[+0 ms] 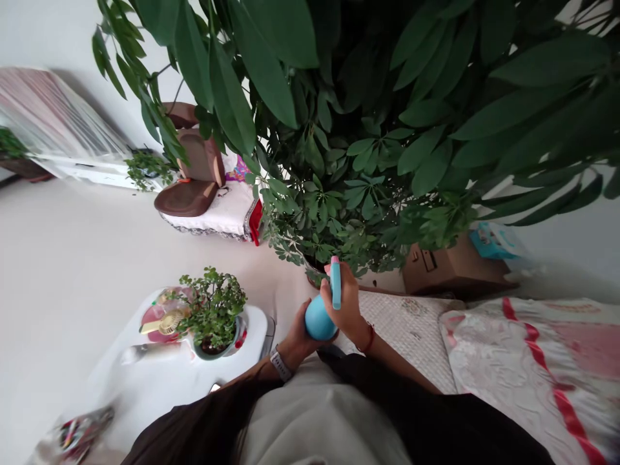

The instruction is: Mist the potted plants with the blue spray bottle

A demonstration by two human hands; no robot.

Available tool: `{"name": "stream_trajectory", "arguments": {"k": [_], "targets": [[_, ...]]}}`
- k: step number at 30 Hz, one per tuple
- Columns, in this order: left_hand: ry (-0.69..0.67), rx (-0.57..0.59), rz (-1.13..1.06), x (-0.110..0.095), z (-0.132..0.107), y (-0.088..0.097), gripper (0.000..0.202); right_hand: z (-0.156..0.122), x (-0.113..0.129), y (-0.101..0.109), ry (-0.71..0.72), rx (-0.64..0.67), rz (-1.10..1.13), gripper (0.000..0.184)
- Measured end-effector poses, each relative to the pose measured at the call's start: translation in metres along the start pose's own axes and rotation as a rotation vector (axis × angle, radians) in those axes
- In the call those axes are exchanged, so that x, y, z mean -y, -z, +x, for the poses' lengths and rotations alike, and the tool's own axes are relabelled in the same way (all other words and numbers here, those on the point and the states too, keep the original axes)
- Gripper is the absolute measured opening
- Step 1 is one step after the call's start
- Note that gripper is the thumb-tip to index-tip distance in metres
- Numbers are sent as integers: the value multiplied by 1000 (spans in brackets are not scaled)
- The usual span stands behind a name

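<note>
A blue spray bottle (320, 318) with a pink nozzle tip is held close in front of my body. My left hand (299, 332) wraps round the side of its rounded body. Around the sprayer head closes my right hand (347, 303), its fingers at the trigger. The nozzle points away from me, toward a large leafy potted plant (334, 187) that fills the upper part of the view. Most of that plant's pot is hidden by leaves and by my hands.
On the white table (255, 326) at left stand a small potted plant (213, 310) and a yellow handheld fan (169, 321). A brown seat (194, 187) is further back. A cardboard box (450, 268) and a bed or sofa with a ruffled cover (498, 355) lie at right.
</note>
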State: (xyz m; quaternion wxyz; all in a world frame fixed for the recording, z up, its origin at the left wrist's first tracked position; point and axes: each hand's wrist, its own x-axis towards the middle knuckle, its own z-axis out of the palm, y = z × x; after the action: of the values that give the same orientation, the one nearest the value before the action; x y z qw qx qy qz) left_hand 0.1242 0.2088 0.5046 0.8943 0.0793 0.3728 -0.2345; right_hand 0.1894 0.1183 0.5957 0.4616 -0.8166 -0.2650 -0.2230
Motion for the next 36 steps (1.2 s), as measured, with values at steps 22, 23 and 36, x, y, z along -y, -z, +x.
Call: {"name": "stream_trajectory", "arguments": {"k": [22,23,36], "targets": [[-82,117,107,-32,-35,-51,50,45,41,18,71,-65,-19,18],[-89,153,104,-32,-35,-51,48,45,45,19,78,-63,-18,22],[-73,238,101,-33,-23,-20,49,32,51,2,74,25,-11,31]]}}
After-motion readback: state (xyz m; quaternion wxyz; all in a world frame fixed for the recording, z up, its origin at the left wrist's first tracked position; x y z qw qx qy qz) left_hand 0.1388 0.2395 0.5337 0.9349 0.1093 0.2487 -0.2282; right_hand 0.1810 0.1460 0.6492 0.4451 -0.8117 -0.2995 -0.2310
